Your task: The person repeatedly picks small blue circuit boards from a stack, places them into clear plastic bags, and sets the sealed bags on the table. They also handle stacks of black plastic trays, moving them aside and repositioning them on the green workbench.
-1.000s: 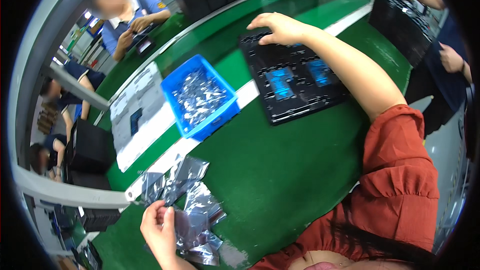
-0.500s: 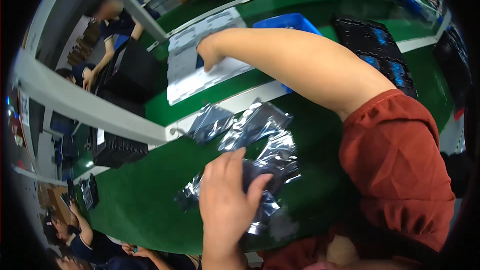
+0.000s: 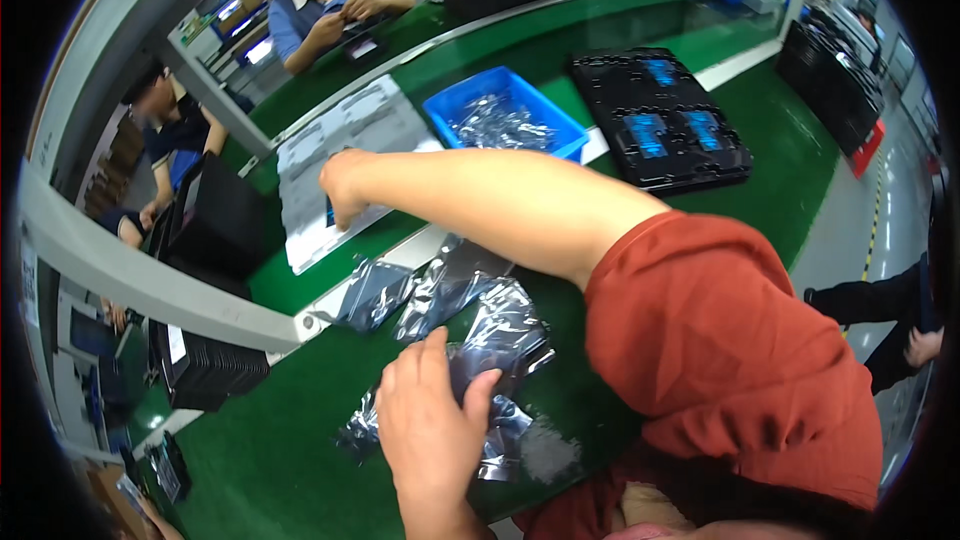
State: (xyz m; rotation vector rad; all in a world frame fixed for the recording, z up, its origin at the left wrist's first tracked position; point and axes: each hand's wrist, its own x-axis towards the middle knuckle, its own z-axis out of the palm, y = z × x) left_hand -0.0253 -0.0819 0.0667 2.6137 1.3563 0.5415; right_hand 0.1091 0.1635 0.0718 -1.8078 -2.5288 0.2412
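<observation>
My left hand [image 3: 432, 420] lies with fingers stretched and thumb apart on a loose pile of shiny silver antistatic bags [image 3: 508, 315]. Farther off, my right arm reaches across to a pale grey-white moulded tray [image 3: 300, 245]. There my right hand [image 3: 345, 188] points downward, its fingers drawn together at a small dark blue piece [image 3: 331, 212]. Most of that piece is hidden by the fingers. Two more silver bags [image 3: 375, 292] lie between the pile and the tray.
A blue bin [image 3: 575, 145] of crumpled silver bags stands beyond my right forearm. Right of it lies a black tray [image 3: 650, 175] with blue boards. A grey metal frame [image 3: 170, 265] crosses the left side, near stacked black trays [image 3: 215, 365]. Co-workers sit across and to the left.
The view has turned to the right, shifting the bench leftward and showing the blue bin fully. My right hand stays at the pale tray and my left hand on the bags.
</observation>
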